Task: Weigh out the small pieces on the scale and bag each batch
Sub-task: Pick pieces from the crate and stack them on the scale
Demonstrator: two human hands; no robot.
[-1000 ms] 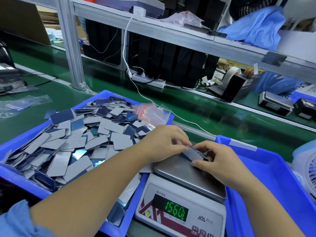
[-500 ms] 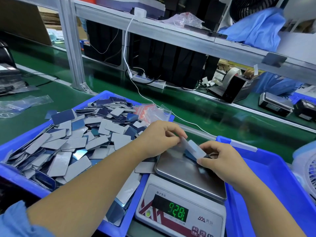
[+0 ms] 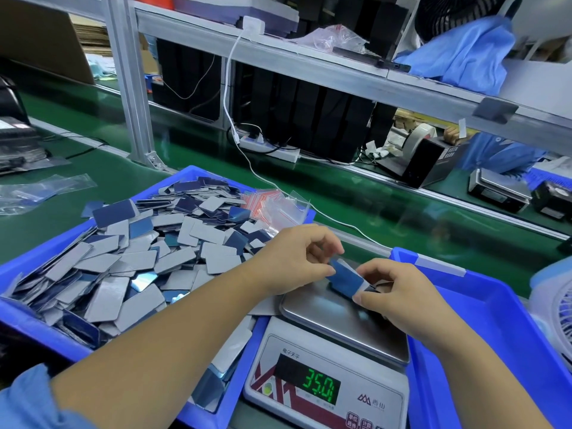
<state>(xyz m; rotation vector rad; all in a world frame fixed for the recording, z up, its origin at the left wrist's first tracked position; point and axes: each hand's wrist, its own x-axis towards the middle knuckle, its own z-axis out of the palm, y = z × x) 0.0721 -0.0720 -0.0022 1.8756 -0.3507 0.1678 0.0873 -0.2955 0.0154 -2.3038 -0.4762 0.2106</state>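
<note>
Small stack of blue and grey pieces [image 3: 346, 278] held just above the silver pan of the scale [image 3: 343, 323], tilted. Pinched at the far end by the left hand [image 3: 297, 255], thumb and fingers curled as a grip on the top piece. Pinched at the near end by the right hand [image 3: 399, 292], grip clamped tight on the stack. Green numbers lit on the scale's screen, reading 35.0. To the left, a blue bin [image 3: 40, 332] heaped with loose grey and blue pieces [image 3: 123, 258]. At its far corner, a bunch of little clear bags [image 3: 275, 209] with red strips. To the right, another blue bin [image 3: 495, 305]. All sitting on a green tabletop [image 3: 123, 178].
</note>
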